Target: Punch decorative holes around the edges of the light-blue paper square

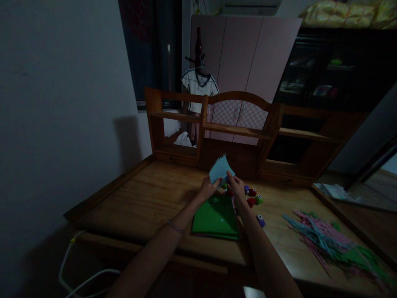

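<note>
A light blue sheet of paper (221, 167) with a jagged or notched edge is held up over the wooden table. My left hand (209, 188) pinches its lower left corner, and my right hand (236, 185) grips its lower right side. Under both hands lies a stack of green sheets (216, 218), with a few small light specks on top. Just right of my right hand are several small knobs with eye-like spots, among them a red one (252, 192), a green one (258, 200) and a purple one (260, 220). Some small items behind the fingers are partly hidden.
A heap of pink, blue and green paper strips (331, 238) covers the table's right side. A wooden shelf unit (237, 130) rises along the back edge. White cable (63, 263) hangs at the lower left, beside the wall.
</note>
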The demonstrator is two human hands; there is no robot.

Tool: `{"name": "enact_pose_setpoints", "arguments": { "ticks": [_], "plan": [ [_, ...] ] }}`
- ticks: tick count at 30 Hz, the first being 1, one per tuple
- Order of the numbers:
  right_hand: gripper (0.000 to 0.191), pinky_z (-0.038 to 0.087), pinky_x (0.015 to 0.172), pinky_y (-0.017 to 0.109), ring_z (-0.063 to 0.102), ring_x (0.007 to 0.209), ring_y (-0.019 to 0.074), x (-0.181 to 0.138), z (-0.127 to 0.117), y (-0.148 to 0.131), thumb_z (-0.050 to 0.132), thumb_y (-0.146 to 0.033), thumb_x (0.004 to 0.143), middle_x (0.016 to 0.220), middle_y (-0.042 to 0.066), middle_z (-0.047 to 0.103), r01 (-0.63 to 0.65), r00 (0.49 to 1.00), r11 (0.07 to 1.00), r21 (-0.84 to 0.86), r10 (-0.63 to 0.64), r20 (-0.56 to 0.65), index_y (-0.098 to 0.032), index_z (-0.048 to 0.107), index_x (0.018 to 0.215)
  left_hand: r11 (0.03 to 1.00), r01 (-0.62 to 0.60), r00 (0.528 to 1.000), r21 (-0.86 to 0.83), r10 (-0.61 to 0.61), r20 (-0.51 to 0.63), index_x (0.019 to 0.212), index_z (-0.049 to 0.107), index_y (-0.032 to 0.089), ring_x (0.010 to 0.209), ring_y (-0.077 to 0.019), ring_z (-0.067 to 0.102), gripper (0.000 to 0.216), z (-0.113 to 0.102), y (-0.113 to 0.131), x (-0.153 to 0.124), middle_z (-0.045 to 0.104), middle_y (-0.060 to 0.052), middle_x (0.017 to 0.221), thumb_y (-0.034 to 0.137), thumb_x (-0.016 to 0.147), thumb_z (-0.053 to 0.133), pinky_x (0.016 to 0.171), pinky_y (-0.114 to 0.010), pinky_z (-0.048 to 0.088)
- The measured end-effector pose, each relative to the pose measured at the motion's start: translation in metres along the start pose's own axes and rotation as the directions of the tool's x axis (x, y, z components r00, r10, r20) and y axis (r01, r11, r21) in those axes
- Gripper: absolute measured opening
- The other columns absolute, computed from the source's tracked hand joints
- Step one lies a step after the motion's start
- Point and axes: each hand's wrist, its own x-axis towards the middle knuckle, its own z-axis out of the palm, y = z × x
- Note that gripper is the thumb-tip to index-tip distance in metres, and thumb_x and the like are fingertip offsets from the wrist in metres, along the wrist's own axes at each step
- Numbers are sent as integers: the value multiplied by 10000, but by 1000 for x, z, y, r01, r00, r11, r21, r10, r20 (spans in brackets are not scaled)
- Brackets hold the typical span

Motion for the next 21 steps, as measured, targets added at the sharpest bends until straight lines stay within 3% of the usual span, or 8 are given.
{"name": "enact_pose_setpoints", "arguments": {
  "ticks": [21],
  "plan": [
    [426,320,476,200,435,530,98,-3,-3,-1,596,-586,672,590,-17,512,66,998,997,-28,-66,-3,-166,531,647,999,28,999,31,-30,37,956,664,157,934,-174,617,252,1,-2,-1,675,-65,982,319,806,543,890,-281,458]
  ]
}}
